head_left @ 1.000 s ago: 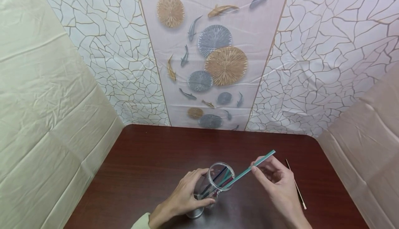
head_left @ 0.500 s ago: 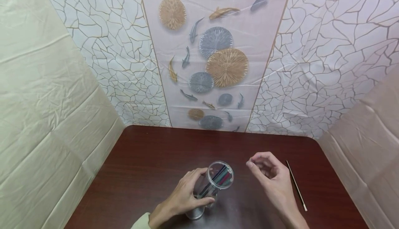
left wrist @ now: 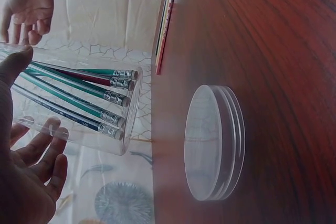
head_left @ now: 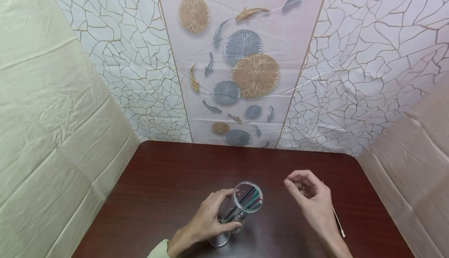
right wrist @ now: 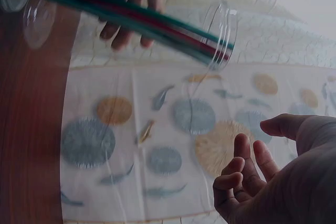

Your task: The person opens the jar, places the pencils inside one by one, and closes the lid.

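My left hand (head_left: pixel 210 217) grips a tilted clear plastic jar (left wrist: pixel 131 111) round its side, mouth up toward the right. Inside lie several pencils (left wrist: pixel 79 82), green, dark red and dark blue, their silver ferrules and erasers down at the jar's base in the left wrist view. To the right of the jar's mouth, my right hand (head_left: pixel 312 201) hangs in the air with fingers loosely bent and nothing between them. A gap shows between its thumb and fingertips in the right wrist view.
A round clear lid (left wrist: pixel 210 145) lies on the dark red-brown table (head_left: pixel 175 172) below the jar. Several slim pencils (left wrist: pixel 165 30) lie together at the table's right side, partly behind my right hand in the head view. Patterned cloth (head_left: pixel 238 94) hangs beyond the back edge.
A second ago my right hand pinched a green pencil at the jar's mouth. It let the pencil drop in, then drew slightly right. The left hand and jar stayed put.
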`<state>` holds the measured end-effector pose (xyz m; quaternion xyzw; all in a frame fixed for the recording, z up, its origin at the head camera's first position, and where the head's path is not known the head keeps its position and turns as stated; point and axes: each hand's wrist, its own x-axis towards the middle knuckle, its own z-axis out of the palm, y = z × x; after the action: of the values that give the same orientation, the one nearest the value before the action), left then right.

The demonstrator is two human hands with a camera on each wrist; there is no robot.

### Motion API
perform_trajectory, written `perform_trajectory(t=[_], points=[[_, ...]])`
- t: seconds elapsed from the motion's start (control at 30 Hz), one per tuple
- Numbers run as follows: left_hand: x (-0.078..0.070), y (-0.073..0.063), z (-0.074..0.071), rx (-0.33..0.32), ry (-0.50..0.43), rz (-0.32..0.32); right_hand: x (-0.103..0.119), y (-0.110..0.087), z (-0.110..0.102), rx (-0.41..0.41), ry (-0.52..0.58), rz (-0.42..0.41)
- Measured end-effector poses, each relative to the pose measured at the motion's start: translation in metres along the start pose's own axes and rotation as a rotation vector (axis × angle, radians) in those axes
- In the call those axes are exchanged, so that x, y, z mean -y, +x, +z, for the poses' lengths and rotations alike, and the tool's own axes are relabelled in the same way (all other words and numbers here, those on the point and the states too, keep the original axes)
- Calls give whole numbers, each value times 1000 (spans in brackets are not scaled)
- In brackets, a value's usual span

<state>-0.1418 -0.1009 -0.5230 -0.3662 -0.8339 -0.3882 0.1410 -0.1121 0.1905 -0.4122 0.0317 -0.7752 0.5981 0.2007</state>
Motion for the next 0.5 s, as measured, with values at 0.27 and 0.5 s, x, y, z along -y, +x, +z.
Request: perform_trajectory(t=[0.27, 0.5], points=[[2, -1, 0, 3, 4, -2, -22, 13, -14, -98, -91, 31], [1, -1, -1, 8, -1, -11, -46, 23, -26, -136, -220, 40]])
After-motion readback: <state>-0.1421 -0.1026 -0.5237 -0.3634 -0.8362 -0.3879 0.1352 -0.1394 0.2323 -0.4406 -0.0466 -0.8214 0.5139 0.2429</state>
